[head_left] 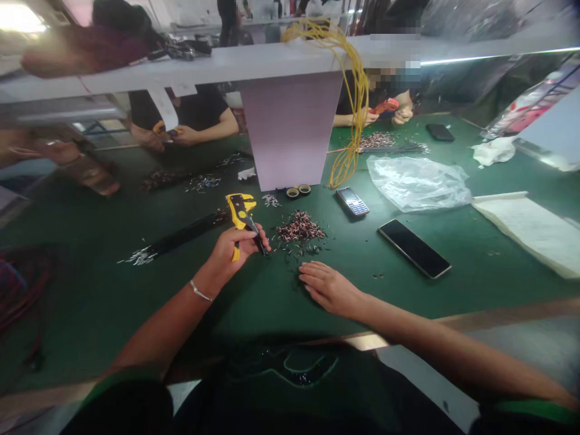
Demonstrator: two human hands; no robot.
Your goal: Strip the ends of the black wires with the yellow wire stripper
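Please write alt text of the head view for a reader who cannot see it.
A person's left hand holds yellow wire strippers over a green workbench, and the right hand rests beside a pile of short wires. A co-worker sits across the bench.

The light is strong and comes from above: a white lamp [18, 17] burns out at the top left, and the plastic bag [417, 183] has glare. Soft shadows lie under the left hand [224, 254] and the right hand [328, 289]. The picture edges look bent and blurred.
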